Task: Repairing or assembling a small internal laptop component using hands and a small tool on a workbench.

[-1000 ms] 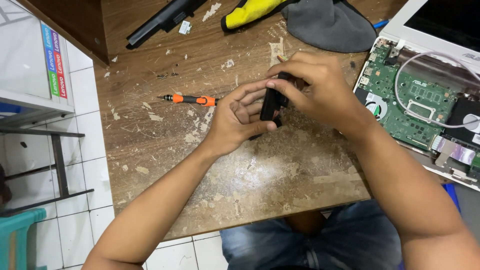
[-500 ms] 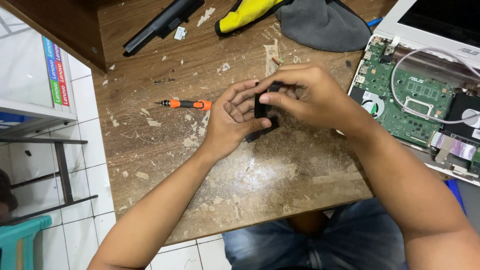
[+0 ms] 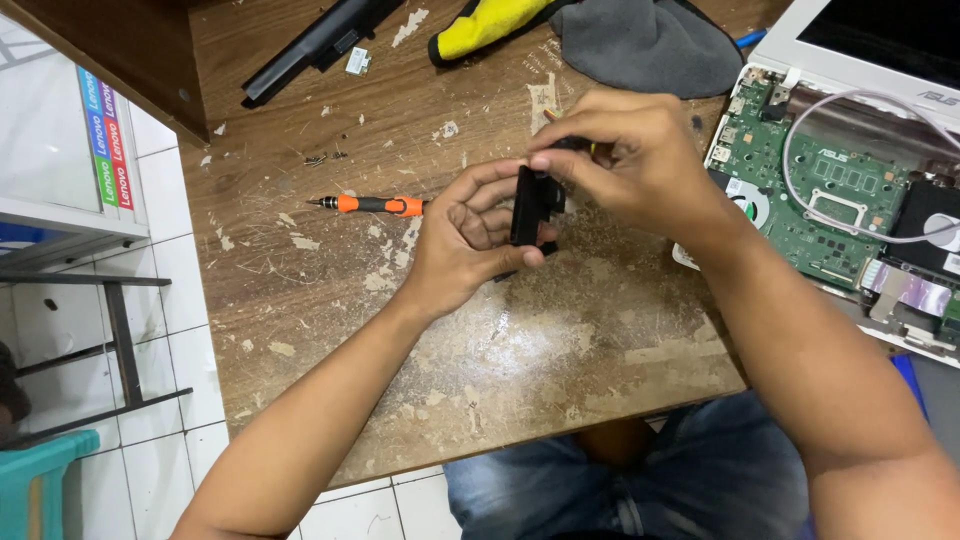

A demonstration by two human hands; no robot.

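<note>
**Two hands, one small black part held over the worktop**

Head view: you hold one small black part (image 3: 527, 205) upright between both hands, just above the scarred wooden worktop (image 3: 400, 330). Your left hand (image 3: 470, 240) cups it from below and from the side, fingers curled around its lower edge with the thumb across the bottom, which looks like a steadying hold so the part cannot twist. Your right hand (image 3: 630, 160) comes over the top, its fingers pinched on the upper end of the part; a sliver of something yellow shows under them, too hidden to name. Both hands are closed on the part, neither one slack.

Everything else lies within arm's reach, and you have kept the middle of the worktop for the hands. One orange-and-black screwdriver (image 3: 370, 205) lies flat just left of your left hand, tip pointing away from it. One long black battery pack (image 3: 315, 45) lies at the far edge, well apart. One yellow cloth (image 3: 490, 22) and one grey cloth (image 3: 650, 45) sit bunched side by side at the back. One opened laptop (image 3: 850, 190) lies at your right, its green circuit board exposed and a pale cable looped across it, near your right wrist but not touching the part.
</note>
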